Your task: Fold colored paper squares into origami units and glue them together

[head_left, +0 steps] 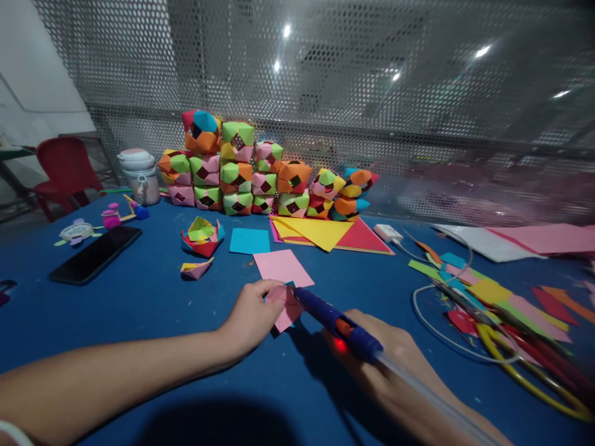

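Observation:
My left hand (253,316) is closed on a small folded pink paper piece (289,310), thumb and fingers pinching its left side. A bit of blue shows at the edge of that piece. In my right hand (385,353) is a blue hot glue gun (339,319) with an orange part and a glowing red light. Its nozzle is over the top right of the folded paper; I cannot tell whether it touches. A clear glue stick (418,381) sticks out of the gun's back. Just beyond lie a flat pink sheet (283,266) and a blue sheet (250,241).
Stacked paper modules (237,179) stand along the perforated metal screen (325,74). A partly built module (202,236), a small folded piece (196,268) and a phone (96,254) lie left. Coloured sheets (330,232) are behind. Paper scraps, a white cable (415,303) and yellow-handled scissors (515,368) lie right.

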`<act>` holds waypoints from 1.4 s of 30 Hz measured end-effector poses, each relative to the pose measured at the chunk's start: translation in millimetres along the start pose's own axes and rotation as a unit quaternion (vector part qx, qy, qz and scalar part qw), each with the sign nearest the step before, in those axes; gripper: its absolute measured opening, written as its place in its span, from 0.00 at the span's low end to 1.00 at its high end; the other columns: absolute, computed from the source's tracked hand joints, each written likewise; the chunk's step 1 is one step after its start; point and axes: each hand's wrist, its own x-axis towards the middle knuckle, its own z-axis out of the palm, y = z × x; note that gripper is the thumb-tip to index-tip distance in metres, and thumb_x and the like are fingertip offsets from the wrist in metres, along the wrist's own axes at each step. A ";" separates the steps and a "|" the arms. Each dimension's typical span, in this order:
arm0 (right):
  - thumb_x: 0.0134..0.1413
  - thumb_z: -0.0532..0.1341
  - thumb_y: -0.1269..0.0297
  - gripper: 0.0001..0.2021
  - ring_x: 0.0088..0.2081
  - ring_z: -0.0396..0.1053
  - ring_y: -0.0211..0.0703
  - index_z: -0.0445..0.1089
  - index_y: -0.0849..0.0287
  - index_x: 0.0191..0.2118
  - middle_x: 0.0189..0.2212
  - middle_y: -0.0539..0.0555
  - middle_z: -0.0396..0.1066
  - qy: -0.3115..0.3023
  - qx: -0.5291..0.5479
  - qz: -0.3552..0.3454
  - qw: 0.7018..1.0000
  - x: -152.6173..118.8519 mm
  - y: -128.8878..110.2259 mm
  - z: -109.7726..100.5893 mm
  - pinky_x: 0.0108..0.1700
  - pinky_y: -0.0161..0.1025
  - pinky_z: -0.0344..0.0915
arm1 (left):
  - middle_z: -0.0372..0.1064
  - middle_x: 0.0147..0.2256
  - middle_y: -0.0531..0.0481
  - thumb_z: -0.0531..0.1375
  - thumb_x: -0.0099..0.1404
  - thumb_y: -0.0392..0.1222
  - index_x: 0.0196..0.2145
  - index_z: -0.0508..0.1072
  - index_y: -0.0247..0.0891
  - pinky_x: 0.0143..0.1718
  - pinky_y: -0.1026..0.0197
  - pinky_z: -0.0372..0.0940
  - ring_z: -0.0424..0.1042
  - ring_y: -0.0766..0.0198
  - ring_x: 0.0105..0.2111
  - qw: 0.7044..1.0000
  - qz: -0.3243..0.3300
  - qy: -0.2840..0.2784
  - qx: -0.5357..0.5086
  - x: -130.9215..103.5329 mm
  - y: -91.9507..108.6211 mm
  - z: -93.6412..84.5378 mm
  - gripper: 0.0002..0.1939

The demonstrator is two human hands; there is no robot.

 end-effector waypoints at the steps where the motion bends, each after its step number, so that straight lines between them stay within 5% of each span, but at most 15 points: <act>1: 0.56 0.50 0.65 0.10 0.19 0.60 0.36 0.60 0.57 0.25 0.19 0.49 0.64 0.000 0.001 0.001 1.000 -0.3 0.2 -0.2 0.21 0.32 0.54 | 0.69 0.26 0.52 0.51 0.53 0.32 0.27 0.74 0.33 0.26 0.67 0.57 0.63 0.67 0.26 1.000 -0.001 -0.001 0.000 0.0 -0.3 0.0 0.11; 22: 0.57 0.51 0.62 0.11 0.19 0.60 0.36 0.59 0.56 0.24 0.18 0.49 0.63 -0.007 0.026 0.035 0.999 -0.8 -0.5 -3.6 0.19 0.32 0.54 | 0.72 0.28 0.52 0.50 0.49 0.29 0.31 0.75 0.34 0.26 0.67 0.58 0.65 0.67 0.26 0.999 -0.019 0.008 -0.032 -2.3 0.9 0.1 0.16; 28: 0.52 0.55 0.57 0.12 0.17 0.62 0.38 0.63 0.57 0.23 0.16 0.50 0.66 0.028 0.121 0.163 0.979 -7.2 3.1 -5.1 0.18 0.33 0.59 | 0.74 0.32 0.50 0.51 0.48 0.28 0.33 0.76 0.33 0.31 0.66 0.61 0.69 0.64 0.31 0.995 -0.045 0.029 -0.083 -1.7 5.0 -2.2 0.17; 33: 0.51 0.55 0.51 0.17 0.20 0.66 0.42 0.70 0.59 0.25 0.18 0.52 0.70 0.052 0.078 0.262 0.960 -5.9 18.9 -15.0 0.18 0.34 0.62 | 0.74 0.36 0.47 0.53 0.50 0.29 0.34 0.76 0.34 0.34 0.65 0.63 0.71 0.63 0.35 0.986 -0.075 0.054 -0.138 -1.8 7.9 -4.2 0.16; 42: 0.53 0.55 0.53 0.18 0.14 0.58 0.37 0.62 0.58 0.18 0.13 0.49 0.61 0.043 0.015 0.214 0.976 4.2 57.3 -5.1 0.14 0.32 0.51 | 0.74 0.36 0.44 0.56 0.51 0.29 0.36 0.76 0.33 0.34 0.65 0.64 0.72 0.64 0.34 0.971 -0.118 0.044 -0.203 -8.6 7.1 -2.6 0.15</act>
